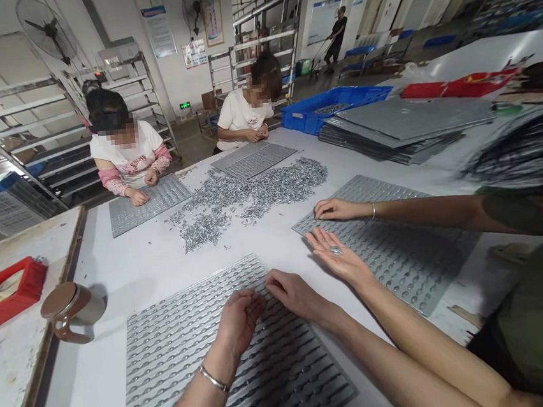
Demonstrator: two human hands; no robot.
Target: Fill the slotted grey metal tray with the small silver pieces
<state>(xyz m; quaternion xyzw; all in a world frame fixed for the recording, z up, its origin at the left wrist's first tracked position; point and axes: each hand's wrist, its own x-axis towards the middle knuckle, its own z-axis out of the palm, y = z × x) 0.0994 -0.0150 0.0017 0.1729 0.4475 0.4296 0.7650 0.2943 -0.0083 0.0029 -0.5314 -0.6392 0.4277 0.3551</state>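
A grey metal tray [180,353] with rows of slots lies in front of me on the white table [147,266]. My left hand [237,319], a bracelet on its wrist, rests on the tray with its fingers curled in. My right hand [294,294] lies next to it, its fingertips pressed together and meeting those of the left. What the fingers hold is hidden. A heap of small silver metal parts [251,196] is spread over the middle of the table, beyond the tray.
To my right a co-worker's two hands [341,254] work over another slotted tray [401,255], one palm up with a few parts. Two people sit opposite at their own trays [149,202]. A brown mug [73,309], red bins, a blue crate [334,105] and stacked trays [403,127] surround us.
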